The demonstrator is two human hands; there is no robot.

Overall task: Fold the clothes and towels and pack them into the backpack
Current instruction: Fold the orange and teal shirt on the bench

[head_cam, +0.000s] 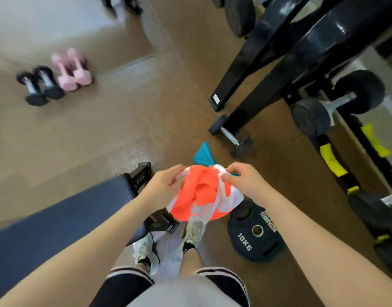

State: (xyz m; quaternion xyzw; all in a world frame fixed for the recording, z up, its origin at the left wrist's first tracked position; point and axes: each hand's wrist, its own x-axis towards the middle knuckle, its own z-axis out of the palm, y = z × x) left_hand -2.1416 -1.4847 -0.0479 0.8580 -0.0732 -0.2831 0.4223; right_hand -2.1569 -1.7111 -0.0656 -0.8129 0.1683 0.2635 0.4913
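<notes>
Both bare forearms reached forward, the left hand (pixel 166 185) and right hand (pixel 246 182) each pinching the bunched orange-and-white garment (pixel 201 193) held above the floor (pixel 124 129), which hid most of a teal cloth (pixel 202 155) behind it and part of the shoes (pixel 194 233) below.

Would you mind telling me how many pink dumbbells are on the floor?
2: the pink dumbbells lie side by side at upper left, just right of two black dumbbells. Others may lie out of frame.
</notes>
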